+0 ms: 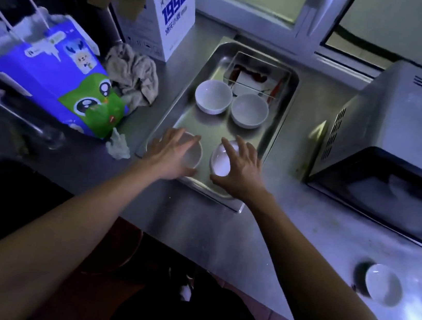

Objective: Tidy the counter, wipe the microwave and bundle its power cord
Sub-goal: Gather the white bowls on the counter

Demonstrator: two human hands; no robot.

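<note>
Microwave (396, 148) stands at the right of a steel counter (290, 225) below a window (280, 4), its dark door facing the person, well apart from both hands. Left of it a steel tray (276, 131) lies on the counter, holding a clear box (256, 76) at its far end, two white bowls side by side in the middle (213, 100) (249, 110), and two more at the near end. The left hand (171, 154) lies over the near left bowl (192, 151) with fingers spread and nearly straight, gripping nothing that shows; whether it touches the bowl I cannot tell. The right hand (238, 169) curves loosely round the near right bowl (220, 160), which tilts on its side, thumb near its lower rim; a true grip cannot be made out. Both forearms reach in bare from the bottom. A rumpled cloth (135, 76), a blue paper bag (46, 66) and a white carton (169, 23) sit left of the tray. Another small white bowl (383, 284) rests on the counter at the near right.
</note>
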